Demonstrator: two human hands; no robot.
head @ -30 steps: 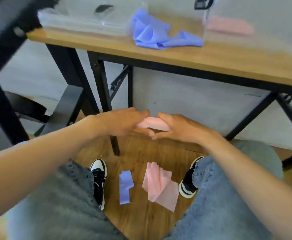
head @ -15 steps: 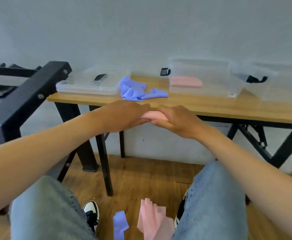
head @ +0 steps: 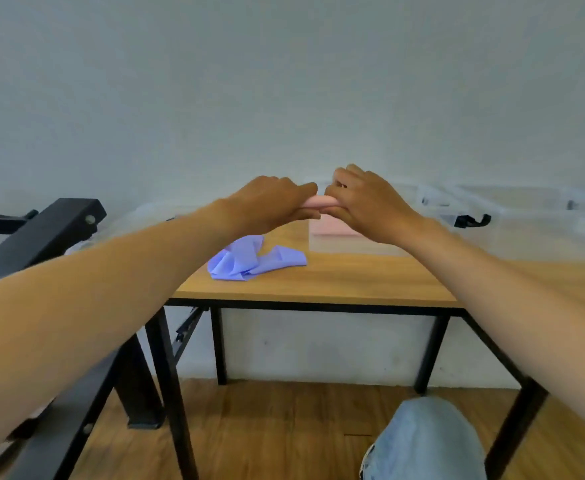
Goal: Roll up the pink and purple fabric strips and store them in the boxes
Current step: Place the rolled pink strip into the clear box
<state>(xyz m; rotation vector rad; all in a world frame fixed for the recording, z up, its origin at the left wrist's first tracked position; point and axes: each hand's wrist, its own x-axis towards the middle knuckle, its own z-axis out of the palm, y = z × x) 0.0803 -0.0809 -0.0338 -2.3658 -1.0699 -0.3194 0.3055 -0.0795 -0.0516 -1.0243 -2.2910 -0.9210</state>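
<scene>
Two hands — left hand (head: pixel 273 201), right hand (head: pixel 367 206), one pink roll (head: pixel 318 202), one purple strip pile (head: pixel 249 259), perhaps two clear boxes (head: pixel 349 242), one table (head: pixel 336 282)

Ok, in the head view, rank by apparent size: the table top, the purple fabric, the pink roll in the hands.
1. Table top, by far the largest.
2. Purple fabric, a loose heap on the table.
3. Pink roll, smallest, though both hands, left hand and right hand, cover its ends, so its full length is hidden.
</scene>
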